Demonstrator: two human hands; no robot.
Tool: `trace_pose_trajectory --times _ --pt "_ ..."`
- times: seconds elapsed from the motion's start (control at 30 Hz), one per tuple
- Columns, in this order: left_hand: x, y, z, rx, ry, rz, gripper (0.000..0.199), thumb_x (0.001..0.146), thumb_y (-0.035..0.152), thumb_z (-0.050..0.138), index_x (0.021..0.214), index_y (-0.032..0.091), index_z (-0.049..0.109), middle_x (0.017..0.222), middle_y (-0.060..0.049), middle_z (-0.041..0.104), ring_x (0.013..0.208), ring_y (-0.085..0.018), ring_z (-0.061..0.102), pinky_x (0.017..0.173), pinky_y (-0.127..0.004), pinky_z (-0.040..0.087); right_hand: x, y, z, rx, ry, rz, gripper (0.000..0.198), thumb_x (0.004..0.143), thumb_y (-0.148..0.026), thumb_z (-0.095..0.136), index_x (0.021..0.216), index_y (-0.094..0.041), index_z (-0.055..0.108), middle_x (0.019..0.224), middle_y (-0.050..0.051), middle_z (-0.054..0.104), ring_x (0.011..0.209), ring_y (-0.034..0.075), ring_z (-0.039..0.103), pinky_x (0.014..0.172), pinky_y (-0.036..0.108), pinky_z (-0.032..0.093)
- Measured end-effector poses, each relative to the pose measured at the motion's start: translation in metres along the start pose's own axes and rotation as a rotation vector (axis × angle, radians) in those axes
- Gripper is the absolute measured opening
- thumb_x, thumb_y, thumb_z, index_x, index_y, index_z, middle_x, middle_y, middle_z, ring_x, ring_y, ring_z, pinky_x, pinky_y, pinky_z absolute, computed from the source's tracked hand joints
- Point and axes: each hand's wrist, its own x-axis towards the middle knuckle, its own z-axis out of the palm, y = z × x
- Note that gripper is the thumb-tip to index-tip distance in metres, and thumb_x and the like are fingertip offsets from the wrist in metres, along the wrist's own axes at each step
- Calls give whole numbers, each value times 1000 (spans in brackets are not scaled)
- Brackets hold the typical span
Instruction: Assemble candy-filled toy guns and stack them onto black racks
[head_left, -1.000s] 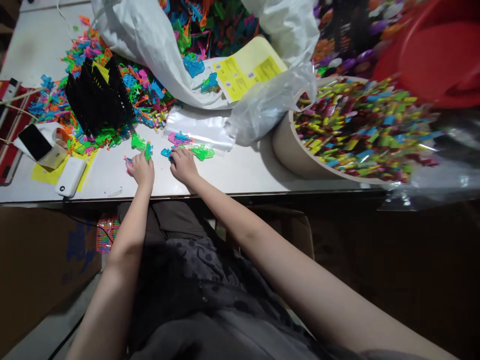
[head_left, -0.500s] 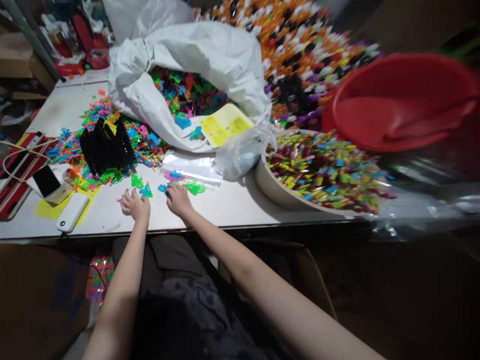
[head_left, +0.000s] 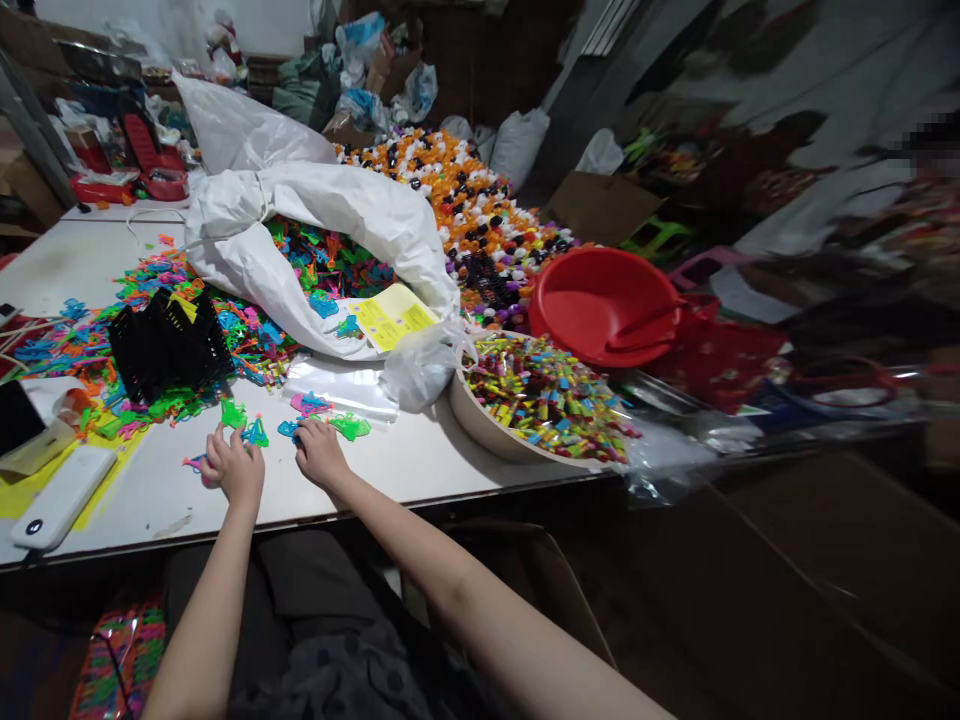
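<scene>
And there it is — the left hand [head_left: 236,465], bunched against the blue-and-green plastic toy [head_left: 256,435] a second ago, now has its fingers loosely spread. That toy lies in plain sight on the tabletop [head_left: 420,468], just beyond the thumb and close to the green plastic toy [head_left: 233,412]. A pink plastic piece [head_left: 193,463] pokes out by the outer fingers; whether they pin it, one cannot tell.

Across the gap, the right hand [head_left: 321,452] stays put, fingers curled down beside the blue plastic toy [head_left: 287,429]; its grip is hidden underneath. The pink-and-blue toy [head_left: 310,404] sits just past its knuckles, near the clear plastic bag [head_left: 349,388].

The head view has swung up too, bringing the whole red basin [head_left: 600,300] into sight. For the work in hand — it looks like loose toys being laid out singly, none visibly lifted.
</scene>
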Motion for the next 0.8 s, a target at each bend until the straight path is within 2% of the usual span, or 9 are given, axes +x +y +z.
trace_pose_trajectory --times 0.13,0.2,0.33,0.43,0.57,0.67,0.8 --pt "-2 2 -2 -18 12 28 34 84 21 38 109 23 61 142 -10 41 135 -31 29 107 -56 20 0 -2 -1 -4 -20 10 31 78 -17 48 108 -18 56 127 8 53 120 23 40 96 39 30" --pt "5 11 0 -58 -25 72 33 83 20 38 106 23 62 137 -10 46 132 -29 33 107 -52 22 0 -2 -3 -10 -27 14 30 79 -17 48 108 -18 56 128 8 53 119 23 40 96 39 30" --pt "43 42 21 -160 -332 296 33 81 19 39 105 21 61 117 -10 61 115 -25 51 102 -40 36 1 -3 -5 -34 -21 9 29 79 -18 48 108 -18 56 128 8 53 119 23 40 97 39 30" --pt "82 62 46 -62 -483 397 45 79 23 42 120 13 55 130 -16 53 124 -30 45 104 -41 35 4 -2 -6 -57 -38 4 30 79 -20 49 109 -18 55 130 8 51 119 23 40 97 40 30" --pt "115 68 80 87 -452 509 66 79 26 40 138 -2 34 148 -21 30 141 -30 20 115 -44 15 10 1 -7 -86 -37 11 29 79 -22 51 107 -19 54 129 7 52 119 23 41 95 40 32" --pt "122 67 96 120 -410 501 68 82 32 32 137 -8 31 147 -24 30 140 -31 22 115 -43 14 14 5 -8 -113 -30 3 28 79 -25 51 106 -19 55 128 6 53 119 22 42 94 39 34" --pt "120 69 103 198 -277 534 72 84 40 11 136 -5 32 145 -22 36 138 -27 28 116 -38 14 18 11 -8 -198 -2 -43 27 81 -30 48 105 -19 55 125 4 55 117 22 45 92 39 37"
